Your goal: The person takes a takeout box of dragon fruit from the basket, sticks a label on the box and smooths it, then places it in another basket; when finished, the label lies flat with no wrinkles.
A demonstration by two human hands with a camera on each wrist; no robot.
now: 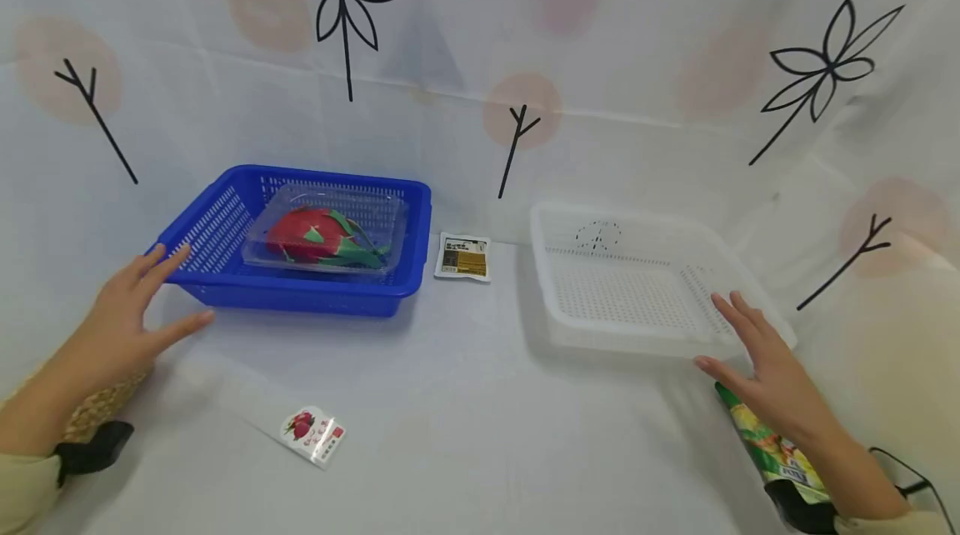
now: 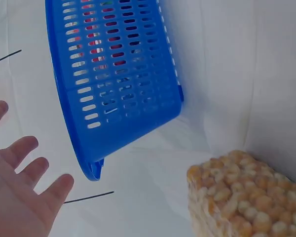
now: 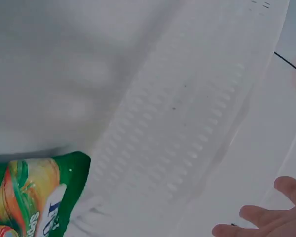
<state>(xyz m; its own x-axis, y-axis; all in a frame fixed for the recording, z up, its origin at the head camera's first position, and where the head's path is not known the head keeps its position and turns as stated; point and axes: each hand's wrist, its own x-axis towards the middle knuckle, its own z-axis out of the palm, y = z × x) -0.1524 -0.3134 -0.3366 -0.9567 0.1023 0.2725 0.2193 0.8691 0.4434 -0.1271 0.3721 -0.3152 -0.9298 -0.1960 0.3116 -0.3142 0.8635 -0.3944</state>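
Observation:
My left hand (image 1: 120, 327) is beside the left front corner of a blue plastic basket (image 1: 300, 285), fingers spread. The left wrist view shows the fingers apart from the basket wall, holding nothing. Inside the basket is a clear plastic box (image 1: 378, 206) with a red dragon fruit (image 1: 309, 235) with green scales. My right hand (image 1: 776, 381) hovers by the right front corner of a white plastic basket (image 1: 555, 302); its fingers are extended and grip nothing. Whether its fingertips touch the rim I cannot tell. The white basket has perforated walls and floor.
A small white, black and gold packet (image 1: 462, 257) lies between the baskets. A clear bag with a dragon fruit label (image 1: 313, 435) lies in front. A bag of corn kernels (image 2: 246, 197) is under my left forearm, a green printed packet (image 3: 39, 195) under the right. A patterned cloth hangs behind.

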